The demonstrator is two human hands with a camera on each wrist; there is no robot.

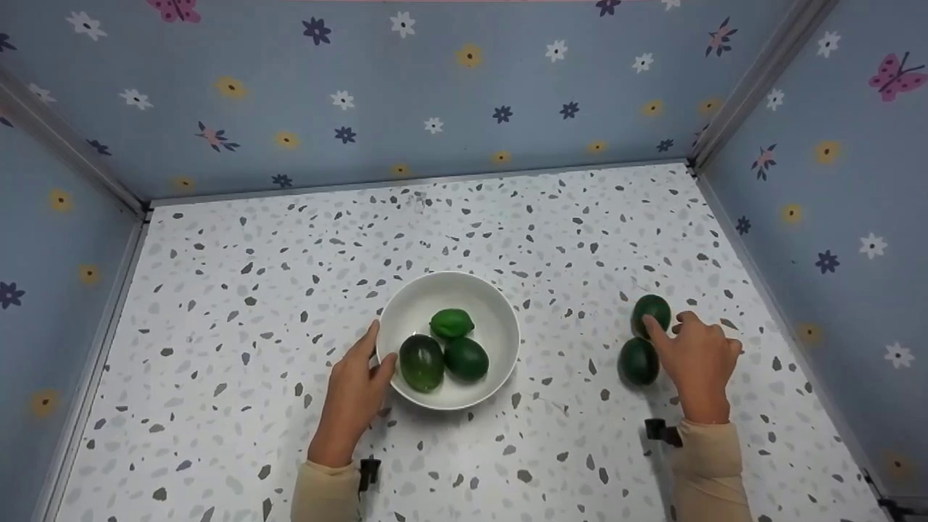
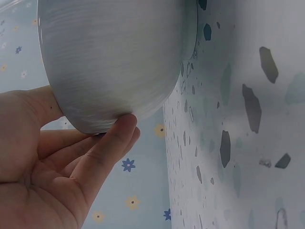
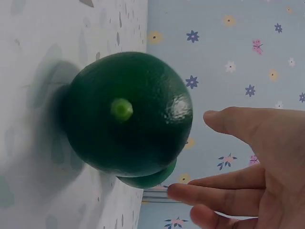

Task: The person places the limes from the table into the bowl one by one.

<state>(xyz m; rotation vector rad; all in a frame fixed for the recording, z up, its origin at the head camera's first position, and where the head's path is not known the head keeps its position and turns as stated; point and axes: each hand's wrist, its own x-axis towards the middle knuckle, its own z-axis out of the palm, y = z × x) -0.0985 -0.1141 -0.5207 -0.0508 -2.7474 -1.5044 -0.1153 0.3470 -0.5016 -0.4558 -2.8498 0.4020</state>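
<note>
A white bowl (image 1: 500, 297) stands mid-table, and my left hand (image 1: 351, 395) grips its left rim. The thumb is over the rim, while the fingers (image 2: 102, 157) press the outer wall in the left wrist view. Inside lie a bright green lime (image 1: 451, 323), a dark green avocado (image 1: 466, 359) and a larger, glossy avocado (image 1: 421, 362). On the right, my right hand (image 1: 699, 362) reaches around the farther avocado (image 1: 650, 313), thumb and fingers spread apart. The nearer avocado (image 1: 639, 361), large in the right wrist view with its pale stem end showing, sits just in front.
The speckled white table (image 1: 254, 326) is bounded by blue flowered panels at the back (image 1: 406, 94), left and right (image 1: 834, 239). Black wrist mounts (image 1: 370, 473) stick out beside both beige sleeves (image 1: 710, 464).
</note>
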